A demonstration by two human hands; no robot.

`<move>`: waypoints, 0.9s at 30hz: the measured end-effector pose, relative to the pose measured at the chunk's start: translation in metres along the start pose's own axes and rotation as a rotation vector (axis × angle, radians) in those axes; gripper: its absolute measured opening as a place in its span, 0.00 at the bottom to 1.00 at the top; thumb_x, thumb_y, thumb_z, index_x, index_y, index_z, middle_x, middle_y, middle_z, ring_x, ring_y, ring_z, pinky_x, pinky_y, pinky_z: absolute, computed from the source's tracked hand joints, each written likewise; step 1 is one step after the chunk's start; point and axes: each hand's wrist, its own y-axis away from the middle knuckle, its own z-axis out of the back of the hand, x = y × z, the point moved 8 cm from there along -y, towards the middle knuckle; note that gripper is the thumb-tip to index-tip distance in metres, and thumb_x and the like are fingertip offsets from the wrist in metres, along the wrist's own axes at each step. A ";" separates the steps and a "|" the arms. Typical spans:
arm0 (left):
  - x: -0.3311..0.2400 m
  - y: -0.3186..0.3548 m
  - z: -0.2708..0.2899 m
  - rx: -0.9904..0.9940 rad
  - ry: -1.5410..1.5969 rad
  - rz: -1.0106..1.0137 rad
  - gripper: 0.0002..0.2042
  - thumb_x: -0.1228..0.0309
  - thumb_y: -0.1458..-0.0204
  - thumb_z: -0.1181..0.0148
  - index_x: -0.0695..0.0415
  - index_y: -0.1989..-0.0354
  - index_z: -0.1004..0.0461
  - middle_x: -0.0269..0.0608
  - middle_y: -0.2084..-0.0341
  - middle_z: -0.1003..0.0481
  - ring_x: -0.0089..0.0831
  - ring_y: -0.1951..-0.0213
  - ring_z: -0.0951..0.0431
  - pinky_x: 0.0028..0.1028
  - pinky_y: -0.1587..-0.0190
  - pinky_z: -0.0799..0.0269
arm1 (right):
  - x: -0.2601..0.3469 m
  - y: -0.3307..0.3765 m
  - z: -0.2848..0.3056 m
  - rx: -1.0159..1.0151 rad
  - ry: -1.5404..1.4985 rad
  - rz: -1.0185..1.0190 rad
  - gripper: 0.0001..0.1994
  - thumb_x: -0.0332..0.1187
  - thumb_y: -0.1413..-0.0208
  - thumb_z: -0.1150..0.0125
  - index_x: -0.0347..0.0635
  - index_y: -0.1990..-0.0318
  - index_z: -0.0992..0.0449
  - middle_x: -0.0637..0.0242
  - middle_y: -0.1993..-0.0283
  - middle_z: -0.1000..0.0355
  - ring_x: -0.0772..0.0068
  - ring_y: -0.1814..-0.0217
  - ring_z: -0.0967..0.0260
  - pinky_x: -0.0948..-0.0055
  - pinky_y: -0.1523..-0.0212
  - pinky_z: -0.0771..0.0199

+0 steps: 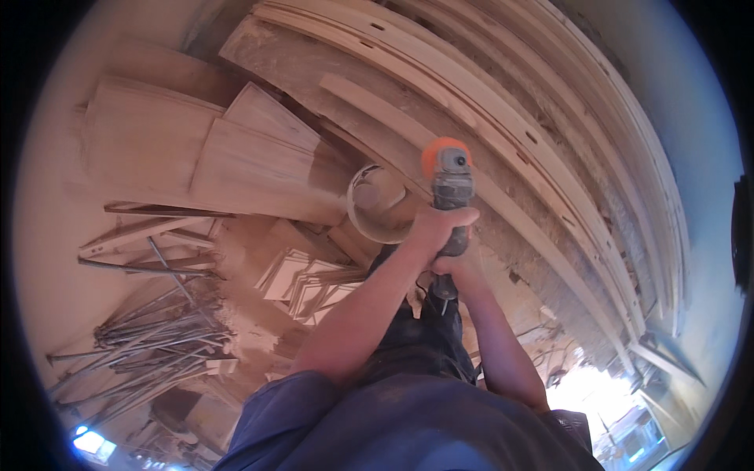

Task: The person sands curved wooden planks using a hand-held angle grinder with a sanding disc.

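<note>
2-handed hold on 1 power tool (453, 188), head view.
Left hand (434, 226): fingers wrapped around the tool's grey body. Right hand (459, 269): curled around the rear portion, fingers partly hidden. The tool points away from the person, its orange disc (430, 155) above a long plank (373, 106); contact cannot be determined. Judged hazards: a tilted disc or slackened hold could cause gouging or skidding; a leftward swing could strike the pale ring-shaped item (353, 200) nearby. Count: 2 hands, 1 tool, 1 disc, 1 ring-shaped item; rods (169, 337) at left are too tangled to count.
</note>
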 end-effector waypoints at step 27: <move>-0.170 -0.015 0.131 -0.116 0.192 -0.073 0.12 0.65 0.48 0.29 0.59 0.66 0.24 0.43 0.76 0.22 0.35 0.74 0.19 0.34 0.67 0.22 | 0.087 -0.117 -0.169 0.146 0.137 0.021 0.39 0.25 0.71 0.28 0.40 0.42 0.33 0.66 0.58 0.29 0.73 0.58 0.27 0.72 0.56 0.22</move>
